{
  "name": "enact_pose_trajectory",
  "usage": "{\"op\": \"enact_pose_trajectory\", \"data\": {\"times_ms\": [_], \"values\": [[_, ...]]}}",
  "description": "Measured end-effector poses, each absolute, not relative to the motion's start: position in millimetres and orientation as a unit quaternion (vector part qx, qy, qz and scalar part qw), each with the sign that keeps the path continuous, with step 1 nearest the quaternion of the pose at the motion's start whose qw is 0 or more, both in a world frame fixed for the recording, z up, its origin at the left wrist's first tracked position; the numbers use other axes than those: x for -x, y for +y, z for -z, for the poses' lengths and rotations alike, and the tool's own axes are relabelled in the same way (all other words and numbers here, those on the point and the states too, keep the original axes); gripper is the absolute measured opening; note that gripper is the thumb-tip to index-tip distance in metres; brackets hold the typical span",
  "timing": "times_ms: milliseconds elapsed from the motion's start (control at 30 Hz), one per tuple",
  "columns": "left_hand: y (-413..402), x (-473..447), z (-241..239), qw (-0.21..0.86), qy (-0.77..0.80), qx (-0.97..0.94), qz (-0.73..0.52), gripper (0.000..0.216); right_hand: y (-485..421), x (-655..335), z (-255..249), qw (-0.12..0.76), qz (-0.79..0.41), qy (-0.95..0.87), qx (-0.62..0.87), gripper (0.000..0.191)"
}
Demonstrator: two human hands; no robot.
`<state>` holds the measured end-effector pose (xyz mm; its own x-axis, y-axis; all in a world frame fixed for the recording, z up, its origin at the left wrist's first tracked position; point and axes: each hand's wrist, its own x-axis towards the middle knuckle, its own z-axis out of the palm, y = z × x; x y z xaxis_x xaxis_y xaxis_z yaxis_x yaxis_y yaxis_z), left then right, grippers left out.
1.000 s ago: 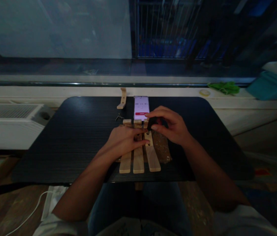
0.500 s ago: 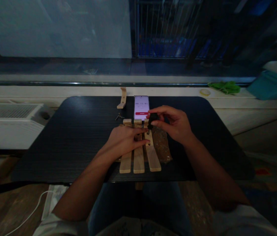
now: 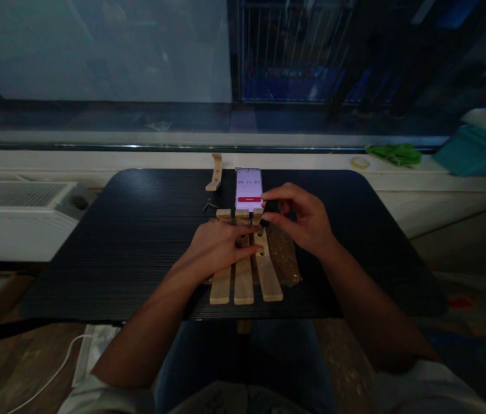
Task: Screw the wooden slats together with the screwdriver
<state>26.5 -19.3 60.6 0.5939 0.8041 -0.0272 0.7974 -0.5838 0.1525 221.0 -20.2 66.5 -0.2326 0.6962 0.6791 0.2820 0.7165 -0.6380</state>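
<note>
Three pale wooden hooks lie side by side over a brown, plastic-wrapped slab (image 3: 283, 256). My left hand (image 3: 219, 244) rests flat across the left hook (image 3: 221, 286) and the middle hook (image 3: 243, 284). Its thumb and index finger are spread and press on the right hook (image 3: 269, 279), beside its holes. In my right hand (image 3: 303, 218), a short black-handled screwdriver (image 3: 271, 206) is pinched between thumb and fingers. It tilts down to the upper hole of the right hook; its tip and any screw there are too small to make out.
A phone (image 3: 248, 184) with a lit timer screen lies behind the hooks. Another wooden hook (image 3: 216, 172) and several small screws (image 3: 210, 205) are on the dark table (image 3: 139, 247). Tape (image 3: 359, 163), a green bundle (image 3: 395, 153) and a teal container (image 3: 479, 146) stand on the windowsill.
My right hand has turned slightly and the screwdriver's handle leans more to the right. My left hand and the hooks stay where they were.
</note>
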Motion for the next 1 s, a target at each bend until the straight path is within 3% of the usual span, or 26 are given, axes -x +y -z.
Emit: {"op": "enact_pose_trajectory", "data": {"times_ms": [367,1000], "values": [[-19.6,-27.1,-60.7,0.081,0.451,-0.889,-0.019,0.051,-22.4,-233.0,-74.8,0.451,-0.241,-0.806,0.297,0.030],[-19.5,-25.7,-59.1,0.077,0.452,-0.888,-0.027,0.051,-21.0,-221.4,-64.9,0.544,-0.230,-0.724,0.356,0.023]]}}
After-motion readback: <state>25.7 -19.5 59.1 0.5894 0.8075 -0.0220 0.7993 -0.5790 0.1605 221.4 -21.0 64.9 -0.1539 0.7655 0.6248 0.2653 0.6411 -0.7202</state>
